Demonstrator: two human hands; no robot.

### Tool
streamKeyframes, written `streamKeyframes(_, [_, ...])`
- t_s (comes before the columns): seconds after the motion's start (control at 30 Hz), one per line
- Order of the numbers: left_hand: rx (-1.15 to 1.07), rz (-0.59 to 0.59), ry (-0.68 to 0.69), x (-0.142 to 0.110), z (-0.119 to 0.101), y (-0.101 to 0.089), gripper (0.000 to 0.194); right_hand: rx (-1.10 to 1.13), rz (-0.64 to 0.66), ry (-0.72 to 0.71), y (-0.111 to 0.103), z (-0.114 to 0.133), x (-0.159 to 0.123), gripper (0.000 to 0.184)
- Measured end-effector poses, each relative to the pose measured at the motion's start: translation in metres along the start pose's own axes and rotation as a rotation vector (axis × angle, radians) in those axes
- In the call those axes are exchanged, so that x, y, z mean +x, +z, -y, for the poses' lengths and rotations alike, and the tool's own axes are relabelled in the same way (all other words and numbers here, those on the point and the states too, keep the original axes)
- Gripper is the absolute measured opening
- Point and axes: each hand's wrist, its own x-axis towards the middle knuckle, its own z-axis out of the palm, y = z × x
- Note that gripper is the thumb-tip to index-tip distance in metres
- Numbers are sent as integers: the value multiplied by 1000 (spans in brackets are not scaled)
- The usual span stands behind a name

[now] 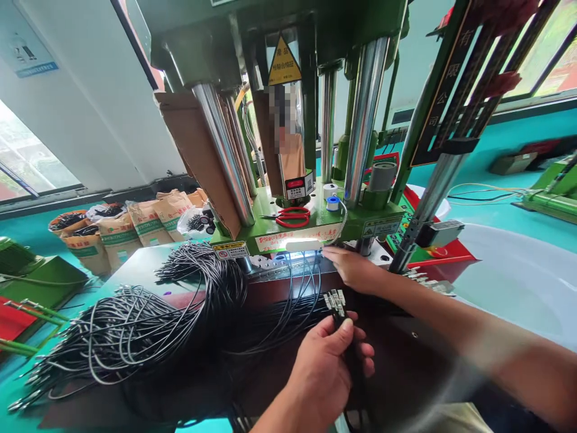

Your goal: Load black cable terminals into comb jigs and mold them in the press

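Note:
My left hand [327,364] is closed around a bunch of black cables, whose metal end fittings [334,302] stick up above my thumb. Farther forward, my right hand [356,269] reaches in from the right to the lit mould area under the green press [331,219]. Its fingertips are pressed together at the right end of the white lamp [304,245]; what they pinch is too small to make out. Several thin cables [291,288] hang from the mould in front of the lamp, left of my right hand. More black cables lie on the dark table behind my left hand.
A large heap of black cables [135,337] covers the table's left side. Red-handled scissors [293,216] and a blue-and-white spool [332,203] rest on the press. Steel columns [367,120] rise above it. A big white tub [518,288] stands at right, paper sacks [119,237] at back left.

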Motion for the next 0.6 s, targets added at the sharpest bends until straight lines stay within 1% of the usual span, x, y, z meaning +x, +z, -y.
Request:
streamKeyframes(0.07, [7, -36, 6, -1, -2, -2, 24, -27, -21, 19, 15, -4, 23, 31])
streamKeyframes(0.17, [41, -76, -1, -3, -2, -4, 21, -56, -33, 46, 32, 1, 44, 16])
streamKeyframes(0.2, [60, -80, -1, -3, -2, -5, 20, -65, -33, 59, 35, 3, 48, 14])
streamKeyframes(0.27, [103, -87, 16, -2, 0, -6, 19, -85, -31, 90, 40, 9, 51, 17])
streamKeyframes(0.33, [152, -102, 47, -1, 0, -7, 21, -103, -24, 106, 39, 13, 48, 17])
streamKeyframes(0.43, [214, -134, 95, 0, 0, -8, 27, -114, -7, 109, 25, 18, 30, 11])
streamKeyframes(0.53, [247, -128, 109, 1, -1, -9, 37, -122, 7, 131, -4, 17, 2, 19])
streamKeyframes(0.6, [259, -105, 102, 3, -1, -10, 43, -107, 70, 115, -27, 13, -20, 22])
